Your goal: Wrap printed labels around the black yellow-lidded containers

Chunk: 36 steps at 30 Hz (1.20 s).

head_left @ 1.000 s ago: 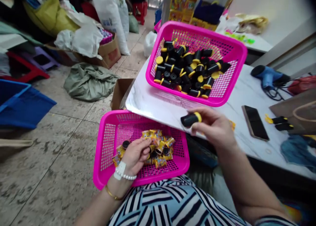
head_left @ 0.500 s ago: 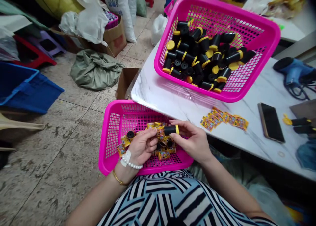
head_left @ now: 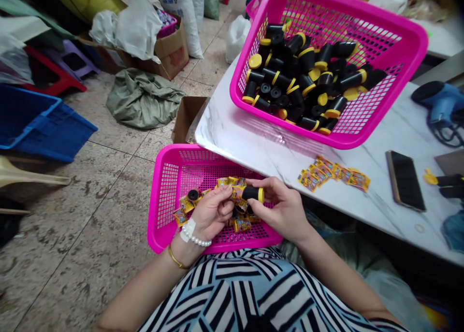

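Observation:
My left hand (head_left: 214,211) pinches a yellow printed label sleeve (head_left: 237,192), which surrounds one end of a small black canister (head_left: 250,193) with a yellow cap. My right hand (head_left: 281,205) grips the same canister by its capped end between thumb and fingers. Both hands are just above the lower pink basket (head_left: 165,165). In that basket lie several labelled canisters (head_left: 242,224), partly hidden by my hands. Flat yellow printed labels (head_left: 315,173) are fanned out in a row on the marble-patterned table (head_left: 290,160), to the right of my hands.
A larger pink basket (head_left: 389,112) full of black canisters with yellow caps stands on the table. To its right are a phone (head_left: 405,180) and a blue hair dryer (head_left: 442,102). A blue crate (head_left: 68,129) and a crumpled green sack (head_left: 143,100) are on the floor at left.
The view has shifted slightly, so the baskets and table appear a little further right. Both hands keep hold of the sleeve and canister in nearly the same pose.

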Each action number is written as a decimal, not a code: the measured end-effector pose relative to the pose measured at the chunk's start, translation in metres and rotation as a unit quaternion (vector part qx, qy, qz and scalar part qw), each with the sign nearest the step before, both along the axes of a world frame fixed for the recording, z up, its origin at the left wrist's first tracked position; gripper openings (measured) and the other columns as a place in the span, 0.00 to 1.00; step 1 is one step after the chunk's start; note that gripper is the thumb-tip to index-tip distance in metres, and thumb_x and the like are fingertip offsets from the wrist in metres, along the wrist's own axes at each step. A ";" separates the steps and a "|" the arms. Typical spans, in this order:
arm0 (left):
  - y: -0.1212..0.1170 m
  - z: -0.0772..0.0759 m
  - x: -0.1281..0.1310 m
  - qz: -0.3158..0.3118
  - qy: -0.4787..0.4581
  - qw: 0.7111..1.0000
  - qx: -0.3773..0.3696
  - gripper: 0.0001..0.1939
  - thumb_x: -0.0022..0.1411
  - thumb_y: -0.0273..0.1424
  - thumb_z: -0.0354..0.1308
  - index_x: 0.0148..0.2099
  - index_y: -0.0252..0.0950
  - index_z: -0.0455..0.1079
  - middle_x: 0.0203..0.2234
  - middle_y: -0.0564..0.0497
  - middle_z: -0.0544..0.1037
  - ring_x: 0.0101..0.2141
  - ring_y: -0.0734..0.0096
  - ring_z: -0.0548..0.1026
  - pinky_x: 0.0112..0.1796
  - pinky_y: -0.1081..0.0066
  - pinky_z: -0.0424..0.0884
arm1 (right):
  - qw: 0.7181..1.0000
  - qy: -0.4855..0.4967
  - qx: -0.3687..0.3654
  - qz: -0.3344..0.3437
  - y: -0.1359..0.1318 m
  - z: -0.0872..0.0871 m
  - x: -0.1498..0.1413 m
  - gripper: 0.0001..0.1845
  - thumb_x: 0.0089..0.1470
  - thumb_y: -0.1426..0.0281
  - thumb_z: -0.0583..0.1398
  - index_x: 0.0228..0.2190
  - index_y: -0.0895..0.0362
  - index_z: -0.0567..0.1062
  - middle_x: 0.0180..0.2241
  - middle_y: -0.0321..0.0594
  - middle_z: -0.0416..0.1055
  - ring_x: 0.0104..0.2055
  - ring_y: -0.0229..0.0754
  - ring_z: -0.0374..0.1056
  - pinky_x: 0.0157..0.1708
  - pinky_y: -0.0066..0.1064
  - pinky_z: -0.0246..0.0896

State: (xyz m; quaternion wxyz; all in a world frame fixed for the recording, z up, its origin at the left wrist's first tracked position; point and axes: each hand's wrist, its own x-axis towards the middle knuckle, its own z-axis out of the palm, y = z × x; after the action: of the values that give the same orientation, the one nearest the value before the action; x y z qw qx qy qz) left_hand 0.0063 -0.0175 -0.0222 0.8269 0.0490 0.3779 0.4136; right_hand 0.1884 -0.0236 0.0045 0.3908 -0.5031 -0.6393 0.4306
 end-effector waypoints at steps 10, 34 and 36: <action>-0.007 0.016 -0.004 0.029 0.116 0.991 0.052 0.19 0.52 0.37 0.71 0.41 0.29 0.74 0.18 0.55 0.70 0.16 0.84 0.62 0.14 0.85 0.51 | 0.990 -0.055 0.121 -0.049 -0.002 -0.012 0.005 0.18 0.50 0.70 0.69 0.44 0.52 0.76 0.40 0.40 0.78 0.39 0.42 0.76 0.42 0.35 0.75; -0.010 0.008 -0.014 -0.105 0.194 0.964 0.148 0.19 0.53 0.38 0.70 0.44 0.34 0.75 0.22 0.53 0.75 0.18 0.78 0.68 0.20 0.78 0.64 | 0.979 -0.064 0.190 0.038 -0.008 -0.015 0.007 0.16 0.54 0.72 0.65 0.46 0.51 0.79 0.43 0.43 0.79 0.44 0.44 0.77 0.45 0.38 0.76; -0.011 0.010 -0.013 -0.108 0.233 0.949 0.185 0.17 0.53 0.34 0.70 0.45 0.35 0.77 0.23 0.53 0.77 0.19 0.77 0.69 0.23 0.76 0.66 | 0.978 -0.057 0.198 0.030 -0.009 -0.016 0.007 0.15 0.52 0.72 0.67 0.44 0.51 0.80 0.40 0.43 0.80 0.40 0.43 0.78 0.42 0.37 0.77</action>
State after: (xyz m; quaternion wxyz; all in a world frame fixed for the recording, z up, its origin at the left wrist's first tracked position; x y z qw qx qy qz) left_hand -0.0068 -0.0287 -0.0121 0.7321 0.3369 0.4688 0.3616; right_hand 0.1958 -0.0322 -0.0113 0.4327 -0.4201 -0.7477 0.2781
